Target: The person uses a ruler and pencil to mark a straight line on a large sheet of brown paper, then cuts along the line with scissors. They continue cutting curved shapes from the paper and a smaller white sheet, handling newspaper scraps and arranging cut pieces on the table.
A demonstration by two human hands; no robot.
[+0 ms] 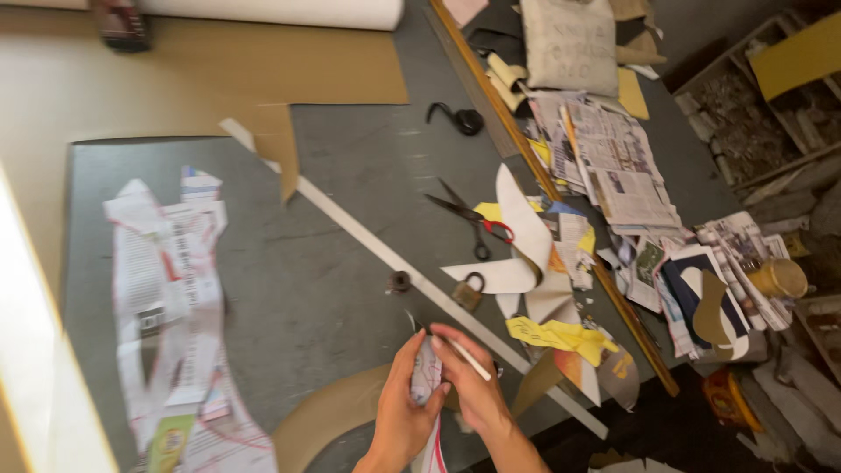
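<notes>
Grey tabletop (333,263) fills our view, littered with paper scraps. At its near edge our two hands meet over a folded, printed piece of paper (427,372). Our left hand (399,412) wraps it from below, thumb and fingers pressed around it, seemingly so that it stands steady and upright. Our right hand (477,385) lies against its other side and pinches a thin white stick (464,355), perhaps chalk or a pencil, between thumb and forefinger; its tip slants away from the paper towards the right. So the paper sits directly between both sets of fingers, touching them, raised a little above the table.

Just beyond the fingers a long white strip (385,250) runs slantwise across the table, with a padlock (469,291) and a small dark round thing (399,281) beside it. Farther out lie scissors (469,217) with one red handle, white cut shapes (526,254) and yellow scraps (561,337). A curved brown card (328,416) lies under our left wrist, and a long newspaper cut-out (171,324) sprawls well to the left. Along the right edge a wooden rule (561,201) borders heaps of newspaper (613,158).
</notes>
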